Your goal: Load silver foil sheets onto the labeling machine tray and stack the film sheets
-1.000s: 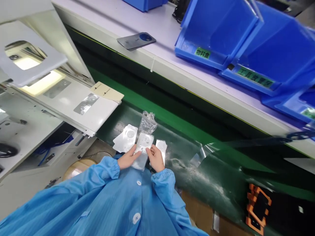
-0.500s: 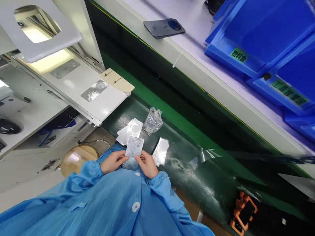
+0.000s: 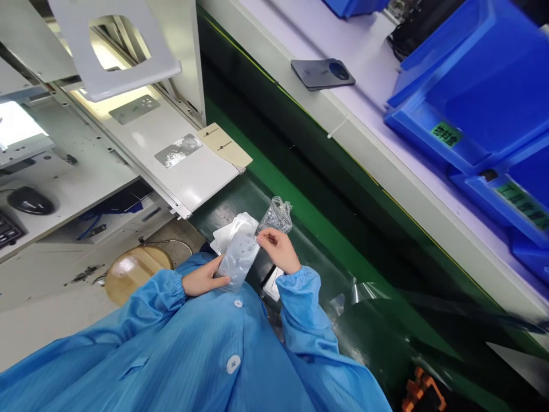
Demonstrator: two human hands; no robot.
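We are clamping the translucent film [image 3: 240, 256] in the left hand [image 3: 205, 278], pinching its edge with the right hand [image 3: 279, 250]; uneven pulling could crease it.

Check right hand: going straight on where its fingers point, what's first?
The see-through sheet held in the left hand; the right hand seems to touch its corner. White cards look next beyond, depth unclear.

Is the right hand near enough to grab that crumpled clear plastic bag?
Probably yes: the right hand looks close to the crumpled clear plastic bag, with nothing seen between them, though its fingers seem at the edge of a cloudy plastic sleeve.
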